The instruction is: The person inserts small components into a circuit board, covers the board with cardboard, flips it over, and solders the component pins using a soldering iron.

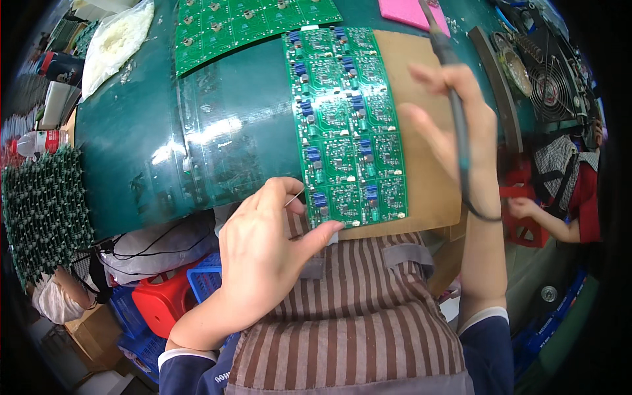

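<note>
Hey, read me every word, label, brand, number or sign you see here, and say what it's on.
I won't copy out printed text, but here is where it stands.
Dark blue garment: white letters, tilted.
Blue strip at lower right: white lettering, small and slanted.
Bottle at far left: red label, too small to read.
Green circuit board by the left hand: any markings too small to read.

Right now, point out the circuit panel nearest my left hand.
The panel with blue components, on the brown sheet, its near edge by your left hand; the far panel and leftmost boards lie farther off.
</note>
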`<state>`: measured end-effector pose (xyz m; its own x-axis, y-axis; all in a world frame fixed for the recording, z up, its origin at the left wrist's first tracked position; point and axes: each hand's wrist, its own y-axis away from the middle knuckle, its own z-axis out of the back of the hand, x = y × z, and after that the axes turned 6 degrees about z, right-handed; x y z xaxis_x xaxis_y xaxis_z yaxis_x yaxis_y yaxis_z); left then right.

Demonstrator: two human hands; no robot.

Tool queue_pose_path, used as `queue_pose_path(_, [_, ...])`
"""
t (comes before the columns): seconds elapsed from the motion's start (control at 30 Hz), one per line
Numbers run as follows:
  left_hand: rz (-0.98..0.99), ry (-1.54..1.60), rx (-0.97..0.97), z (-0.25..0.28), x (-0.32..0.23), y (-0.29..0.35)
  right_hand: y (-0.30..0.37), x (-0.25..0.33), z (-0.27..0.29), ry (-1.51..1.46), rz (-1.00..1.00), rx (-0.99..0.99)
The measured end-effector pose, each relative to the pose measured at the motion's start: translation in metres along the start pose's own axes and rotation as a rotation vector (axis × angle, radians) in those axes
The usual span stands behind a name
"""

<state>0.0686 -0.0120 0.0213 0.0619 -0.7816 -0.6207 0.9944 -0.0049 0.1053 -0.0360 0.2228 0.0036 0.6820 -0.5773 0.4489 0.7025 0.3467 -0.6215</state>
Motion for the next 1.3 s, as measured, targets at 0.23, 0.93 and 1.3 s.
queue_pose_path(0.23, [-0.241,0.297,-0.014,0.031,-0.037,-0.003,-0.034,-0.036,0.002,-0.486,-0.128,-0.003])
queue_pose_path(0.93, [-0.574,-0.099,-0.408,0.040,0.017,-0.022,0.055,-0.018,0.031,-0.482,-0.249,-0.467])
queue_pose_path(1.3, [-0.481,-0.004,-0.417,0.026,0.037,-0.029,0.045,0.006,0.031,-0.440,-0.187,-0.540])
